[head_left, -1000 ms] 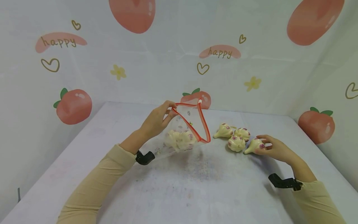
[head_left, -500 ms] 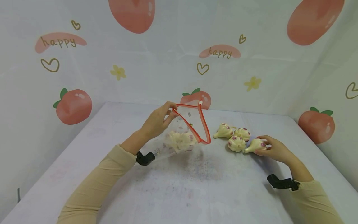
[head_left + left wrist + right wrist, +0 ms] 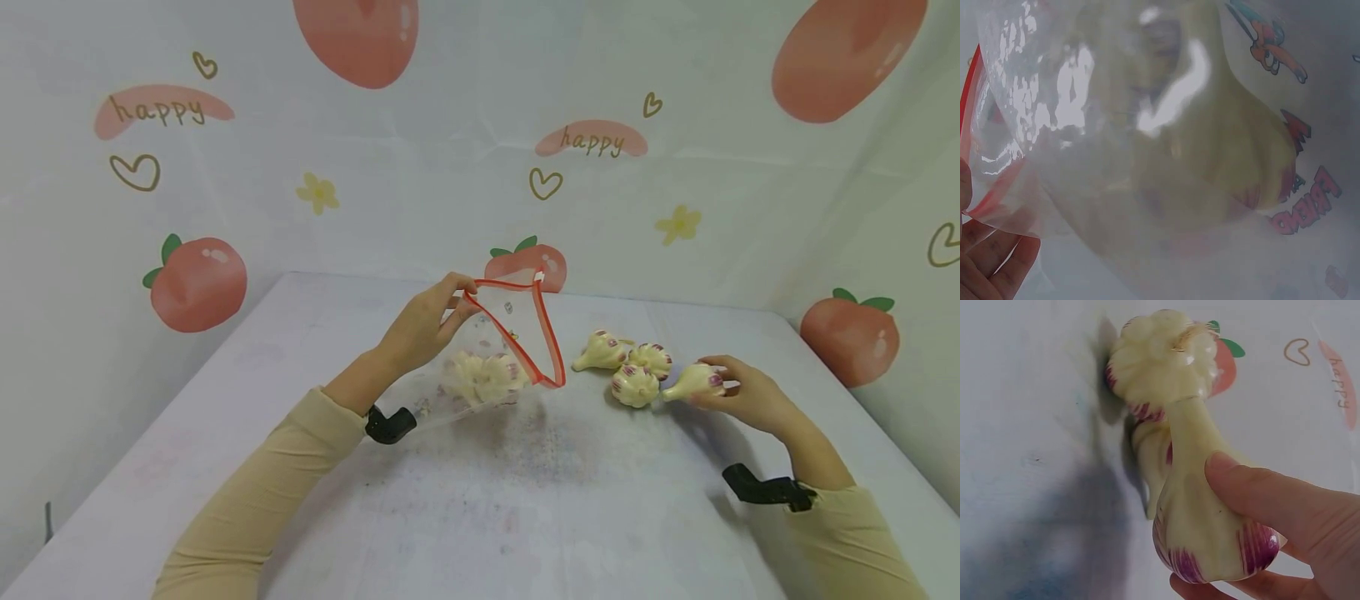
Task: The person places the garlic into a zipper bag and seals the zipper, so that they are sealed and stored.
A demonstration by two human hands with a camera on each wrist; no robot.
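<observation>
My left hand (image 3: 426,327) pinches the rim of a clear zip bag (image 3: 551,333) edged in red, its mouth spread toward the right. Inside the bag, blurred by the plastic, lie pale garlic bulbs (image 3: 483,377); how many cannot be told. The left wrist view shows the bag's printed film over a bulb (image 3: 1229,144). At the right, my right hand (image 3: 753,398) grips a garlic bulb (image 3: 1210,519) with purple streaks, thumb on one side and fingers beneath, its stem pointing left. Just left of it, three more garlic bulbs (image 3: 634,385) sit together on the table.
The white table (image 3: 480,517) runs back to a wall sheet (image 3: 420,167) printed with peaches, hearts and flowers. A black wrist strap mount (image 3: 390,425) sits on the left wrist, another mount (image 3: 765,487) on the right.
My right hand has moved slightly right and up, carrying its garlic bulb away from the other three. The left hand and the bag have hardly moved.
</observation>
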